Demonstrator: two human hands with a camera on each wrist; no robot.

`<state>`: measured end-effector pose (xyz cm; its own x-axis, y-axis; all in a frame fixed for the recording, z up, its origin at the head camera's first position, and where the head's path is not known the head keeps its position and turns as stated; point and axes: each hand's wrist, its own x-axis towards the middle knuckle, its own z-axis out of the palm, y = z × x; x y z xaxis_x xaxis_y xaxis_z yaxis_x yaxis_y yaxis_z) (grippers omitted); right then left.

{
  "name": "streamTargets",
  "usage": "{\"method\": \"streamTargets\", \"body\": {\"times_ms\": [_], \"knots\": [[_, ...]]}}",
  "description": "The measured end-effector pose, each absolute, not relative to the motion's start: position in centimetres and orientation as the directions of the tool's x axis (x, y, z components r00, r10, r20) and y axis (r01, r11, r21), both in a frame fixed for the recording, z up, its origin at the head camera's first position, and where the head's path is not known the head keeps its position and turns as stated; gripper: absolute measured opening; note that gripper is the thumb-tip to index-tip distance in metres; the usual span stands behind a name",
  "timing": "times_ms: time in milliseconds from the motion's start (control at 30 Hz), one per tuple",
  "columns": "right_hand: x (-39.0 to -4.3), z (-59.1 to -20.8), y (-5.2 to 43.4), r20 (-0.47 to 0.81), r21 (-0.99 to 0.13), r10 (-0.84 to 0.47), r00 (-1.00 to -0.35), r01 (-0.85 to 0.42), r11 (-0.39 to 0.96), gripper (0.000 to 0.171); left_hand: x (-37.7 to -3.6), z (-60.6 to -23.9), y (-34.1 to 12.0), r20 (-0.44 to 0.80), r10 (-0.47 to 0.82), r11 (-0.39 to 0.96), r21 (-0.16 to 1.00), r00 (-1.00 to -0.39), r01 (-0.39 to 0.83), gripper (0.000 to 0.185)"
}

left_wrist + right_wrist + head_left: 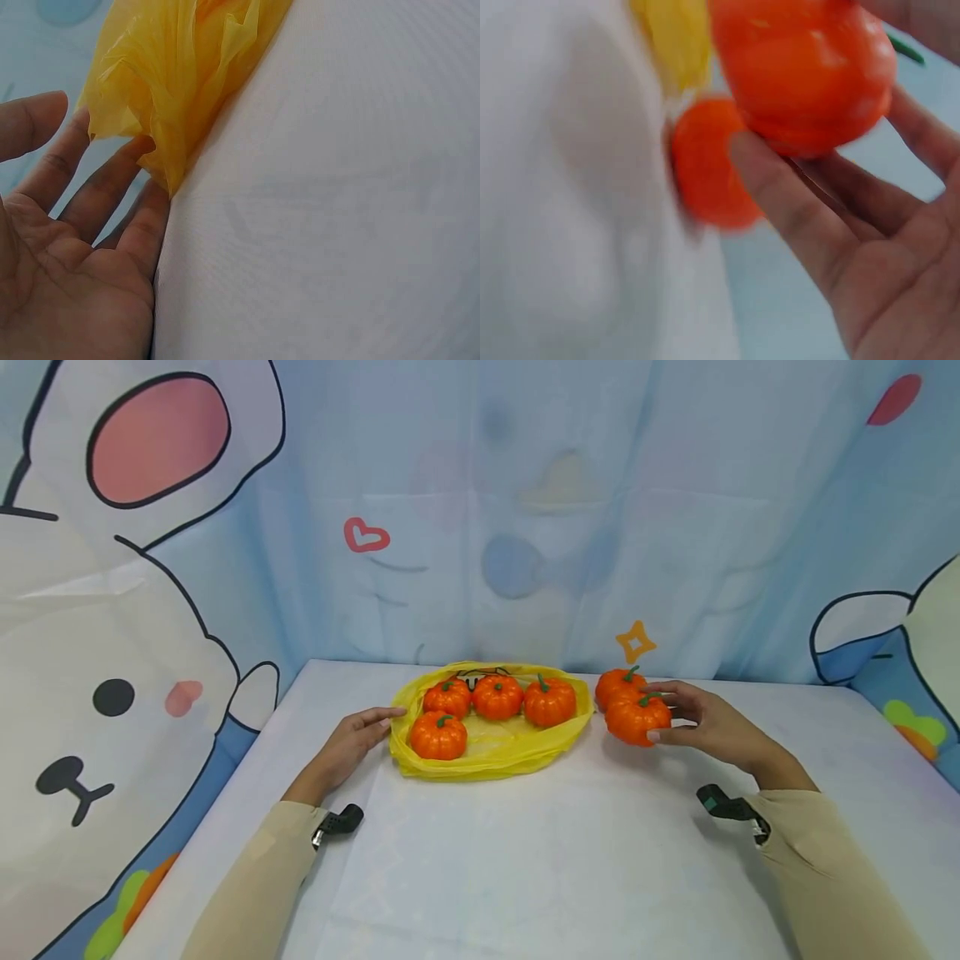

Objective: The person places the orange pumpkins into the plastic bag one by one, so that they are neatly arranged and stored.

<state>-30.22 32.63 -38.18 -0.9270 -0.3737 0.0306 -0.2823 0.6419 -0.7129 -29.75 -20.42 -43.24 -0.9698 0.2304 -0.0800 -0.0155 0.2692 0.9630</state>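
The right hand (712, 727) grips a small orange pumpkin (637, 718), thumb under its near side and fingers curled over its far side, holding it close over the counter (525, 860) just to the right of the yellow bag. In the right wrist view, which is blurred, the same pumpkin (802, 71) sits against the fingers (780, 195), and a second pumpkin (709, 161) lies just behind it. From the head view that second pumpkin (619, 685) stands on the counter, touching or nearly touching the held one on its far side.

The left hand (352, 743) lies open and flat on the counter, fingers straight, its fingertips (142, 146) touching the left edge of the yellow bag (495, 756). The bag is spread open on the counter between the two hands.

Inside the bag stand four more pumpkins: three in a row along the back (447, 697) (497, 696) (550, 702) and one nearer the front left (438, 735), all upright with green stems.

Both arms wear beige sleeves (255, 877). Behind the counter hangs a pale blue cloth backdrop (525, 510) printed with cartoon animals.
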Motion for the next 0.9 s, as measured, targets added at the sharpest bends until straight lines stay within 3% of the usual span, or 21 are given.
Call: {"method": "streamTargets", "body": {"times_ms": [400, 600, 900], "knots": [[-28.8, -38.1, 19.3, 0.260, -0.800, -0.398, -0.880, -0.427, 0.421, 0.068, -29.9, -43.2, -20.2, -0.082, 0.238, 0.244, 0.970, -0.968, -0.022, 0.038], [-29.2, -39.4, 15.4, 0.245, -0.782, -0.409, -0.879, -0.428, 0.452, 0.071, -30.0, -43.4, -20.4, -0.073, 0.243, 0.243, 0.970, -0.967, -0.012, 0.038], [-29.5, -41.1, 14.1, 0.207, -0.743, -0.470, -0.858, -0.451, 0.495, 0.067, -30.0, -43.3, -20.4, -0.080, 0.235, 0.266, 0.964, -0.969, -0.016, 0.037]]}}
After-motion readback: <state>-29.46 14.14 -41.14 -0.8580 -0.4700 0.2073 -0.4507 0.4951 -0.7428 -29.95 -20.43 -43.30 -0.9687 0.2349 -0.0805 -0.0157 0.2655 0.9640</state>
